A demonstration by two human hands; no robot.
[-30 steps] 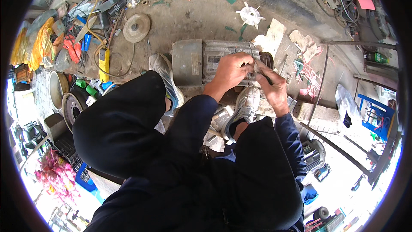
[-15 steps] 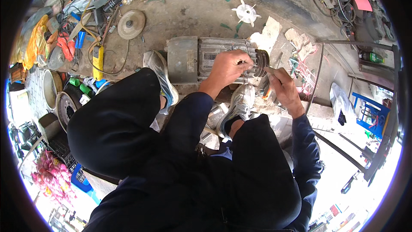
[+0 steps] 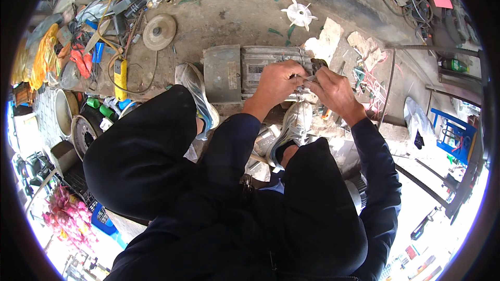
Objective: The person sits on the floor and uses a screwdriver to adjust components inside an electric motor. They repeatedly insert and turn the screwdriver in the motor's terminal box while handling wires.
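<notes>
A grey electric motor with a finned body lies on its side before my feet. At its right end, my left hand is closed in a pinch on a thin, wire-like strand. My right hand is closed close beside it, fingertips almost meeting the left ones. What the right fingers hold is too small to make out. Both hands largely cover the motor's dark grooved end. A tool with an orange handle lies just below my right hand.
A white fan wheel lies beyond the motor. A round metal disc and a yellow switch box are to the left. Torn cardboard and pink wire scraps lie to the right, near a metal frame.
My right hand has moved left and slightly up, closing the gap to my left hand and covering the grooved end. My left hand has stayed nearly in place.
</notes>
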